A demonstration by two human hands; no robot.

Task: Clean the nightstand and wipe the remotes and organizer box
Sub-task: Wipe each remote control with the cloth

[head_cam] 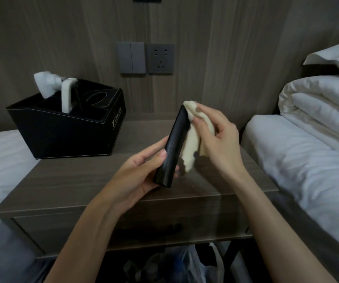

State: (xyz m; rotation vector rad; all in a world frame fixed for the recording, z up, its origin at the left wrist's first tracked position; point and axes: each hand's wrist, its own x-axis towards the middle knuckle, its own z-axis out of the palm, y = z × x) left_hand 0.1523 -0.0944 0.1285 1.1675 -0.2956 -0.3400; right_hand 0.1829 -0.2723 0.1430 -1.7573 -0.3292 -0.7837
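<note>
Two hands, both mine, both occupied.

1. Black remote [173,146]: held in the air above the nightstand [72,180], tilted with its far end raised. My left hand [142,172] grips its lower end, thumb on the near face and fingers curled behind.
2. Cream cloth [191,148]: bunched in my right hand [219,139], pinched between thumb and fingers and pressed against the remote's upper right edge. A loose tail hangs beside the remote.
3. Black organizer box [62,135]: stands at the nightstand's back left corner, well apart from both hands. It holds one white remote [67,94] standing upright, and behind it a white wad [44,82], tissue or paper, I cannot tell which.
4. Nightstand: wood-grain top, one drawer [123,227] below.
5. Surroundings: switch plate [130,57] and socket [160,58] on the wall; white bedding [1,160] at left; a folded duvet [323,103] on the bed at right; plastic bags [195,262] beneath the nightstand.
</note>
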